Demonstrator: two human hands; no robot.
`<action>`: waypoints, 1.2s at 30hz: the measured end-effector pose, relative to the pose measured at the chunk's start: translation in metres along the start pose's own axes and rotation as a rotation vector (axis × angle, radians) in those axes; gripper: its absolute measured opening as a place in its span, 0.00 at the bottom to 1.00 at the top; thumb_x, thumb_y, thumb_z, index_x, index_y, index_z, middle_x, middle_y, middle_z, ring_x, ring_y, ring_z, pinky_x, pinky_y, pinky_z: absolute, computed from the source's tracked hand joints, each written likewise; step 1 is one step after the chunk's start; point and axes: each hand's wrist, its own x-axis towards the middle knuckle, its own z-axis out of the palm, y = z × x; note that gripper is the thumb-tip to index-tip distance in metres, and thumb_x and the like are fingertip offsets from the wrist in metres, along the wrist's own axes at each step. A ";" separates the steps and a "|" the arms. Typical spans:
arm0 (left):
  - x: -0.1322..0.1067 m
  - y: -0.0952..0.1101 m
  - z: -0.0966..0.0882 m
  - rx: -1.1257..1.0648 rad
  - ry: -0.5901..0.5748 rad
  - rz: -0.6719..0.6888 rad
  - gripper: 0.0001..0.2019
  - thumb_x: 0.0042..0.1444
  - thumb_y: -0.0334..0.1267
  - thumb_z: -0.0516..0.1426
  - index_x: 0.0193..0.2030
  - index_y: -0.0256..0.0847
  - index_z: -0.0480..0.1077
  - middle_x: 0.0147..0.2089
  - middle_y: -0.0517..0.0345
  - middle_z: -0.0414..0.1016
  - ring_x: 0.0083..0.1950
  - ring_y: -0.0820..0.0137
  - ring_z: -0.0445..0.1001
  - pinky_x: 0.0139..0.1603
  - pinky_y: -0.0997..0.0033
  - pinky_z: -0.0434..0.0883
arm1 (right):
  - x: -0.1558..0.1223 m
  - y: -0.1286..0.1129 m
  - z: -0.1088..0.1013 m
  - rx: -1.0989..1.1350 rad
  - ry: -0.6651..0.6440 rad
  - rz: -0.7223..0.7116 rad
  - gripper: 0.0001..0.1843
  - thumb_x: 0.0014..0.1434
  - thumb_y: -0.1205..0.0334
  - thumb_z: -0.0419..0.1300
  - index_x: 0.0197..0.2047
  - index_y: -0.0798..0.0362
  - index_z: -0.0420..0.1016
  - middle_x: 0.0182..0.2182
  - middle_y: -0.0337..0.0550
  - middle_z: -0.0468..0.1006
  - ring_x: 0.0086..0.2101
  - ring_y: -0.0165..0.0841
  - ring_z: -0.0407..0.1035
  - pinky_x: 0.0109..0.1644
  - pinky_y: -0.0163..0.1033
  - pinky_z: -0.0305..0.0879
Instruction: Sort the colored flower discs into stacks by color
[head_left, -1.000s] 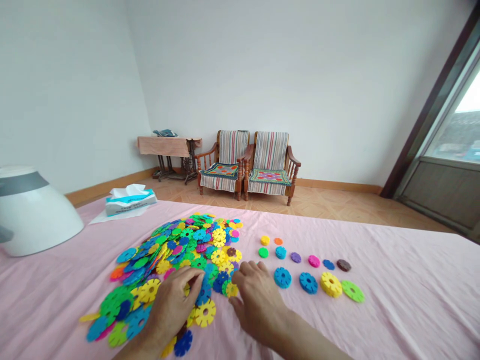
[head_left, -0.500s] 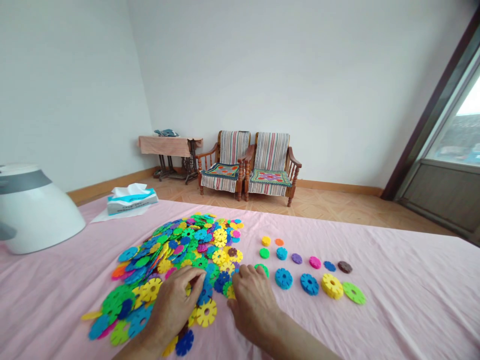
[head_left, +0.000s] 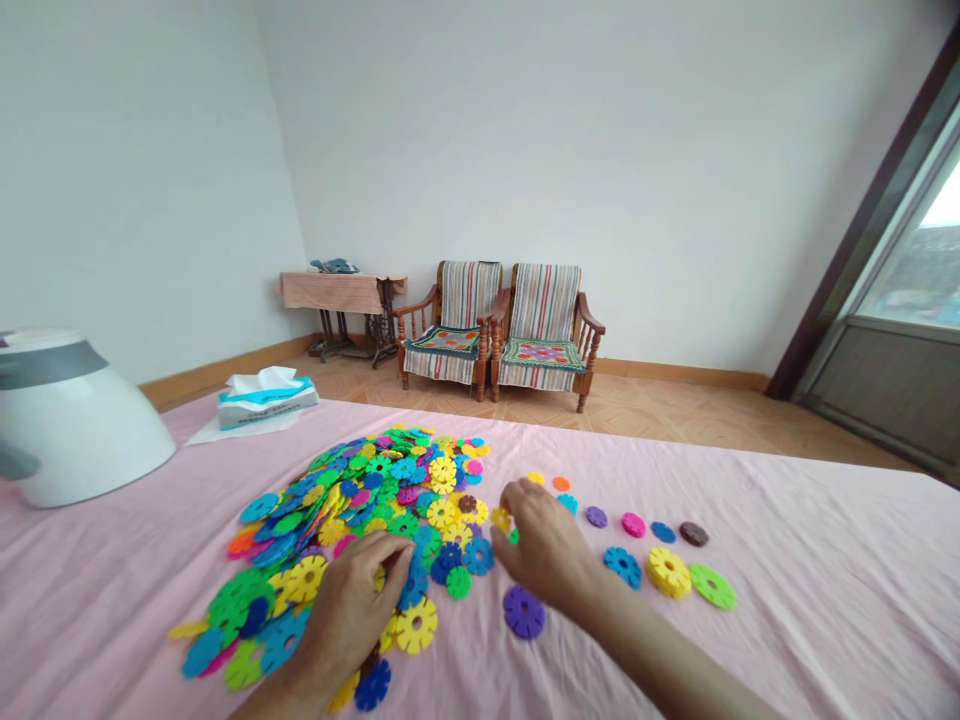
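Note:
A spread heap of colourful notched plastic discs (head_left: 379,495) lies on the pink cloth. My left hand (head_left: 356,590) rests over the near side of the heap with its fingers curled together; whatever they may hold is hidden. Right of the heap, my right hand (head_left: 544,540) pinches a small yellow disc (head_left: 501,519) and hovers beside a small green disc (head_left: 514,537), partly covering the sorted rows. A large purple disc (head_left: 524,612) lies just below that hand. Further right are a blue disc (head_left: 622,568), a yellow stack (head_left: 669,573) and a lime disc (head_left: 713,586).
Small purple (head_left: 596,517), pink (head_left: 634,525), blue (head_left: 663,532) and brown (head_left: 694,534) discs form a back row. A white kettle (head_left: 82,430) and a tissue box (head_left: 268,403) stand at the left. Two wooden armchairs (head_left: 544,325) are beyond the table.
My right hand has moved from the heap's edge up and right with a small yellow disc, uncovering the purple disc and a green disc by the heap. My left hand has hardly moved.

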 end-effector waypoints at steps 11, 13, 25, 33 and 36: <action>0.000 0.000 0.001 0.009 0.023 0.016 0.12 0.60 0.41 0.52 0.32 0.43 0.76 0.32 0.57 0.80 0.34 0.66 0.78 0.36 0.71 0.73 | 0.065 0.090 0.009 -0.058 -0.054 0.131 0.10 0.56 0.67 0.57 0.42 0.59 0.72 0.40 0.52 0.76 0.41 0.36 0.69 0.43 0.35 0.57; 0.000 0.000 0.000 0.014 0.025 0.016 0.12 0.60 0.41 0.52 0.32 0.43 0.76 0.31 0.56 0.80 0.34 0.66 0.78 0.35 0.71 0.73 | 0.066 0.091 0.013 -0.056 -0.071 0.124 0.10 0.55 0.67 0.57 0.42 0.58 0.72 0.40 0.50 0.76 0.41 0.35 0.69 0.42 0.34 0.58; -0.001 0.000 0.001 0.011 0.021 0.006 0.11 0.59 0.40 0.53 0.32 0.44 0.76 0.32 0.57 0.80 0.34 0.66 0.78 0.35 0.72 0.72 | 0.066 0.087 0.015 -0.090 -0.123 0.116 0.11 0.54 0.66 0.57 0.42 0.56 0.74 0.41 0.50 0.77 0.42 0.37 0.70 0.40 0.36 0.59; -0.002 -0.003 0.002 0.026 0.010 0.002 0.12 0.59 0.41 0.53 0.33 0.43 0.76 0.32 0.55 0.80 0.34 0.66 0.78 0.36 0.71 0.72 | 0.067 0.088 0.020 -0.066 -0.107 0.120 0.11 0.53 0.67 0.59 0.40 0.56 0.75 0.40 0.51 0.77 0.42 0.38 0.71 0.40 0.37 0.60; -0.002 -0.003 0.002 0.031 0.012 0.005 0.12 0.60 0.41 0.52 0.33 0.43 0.76 0.33 0.55 0.80 0.35 0.65 0.78 0.37 0.70 0.73 | 0.068 0.089 0.015 -0.015 -0.060 0.127 0.13 0.51 0.67 0.60 0.42 0.57 0.74 0.40 0.50 0.77 0.40 0.37 0.71 0.41 0.36 0.60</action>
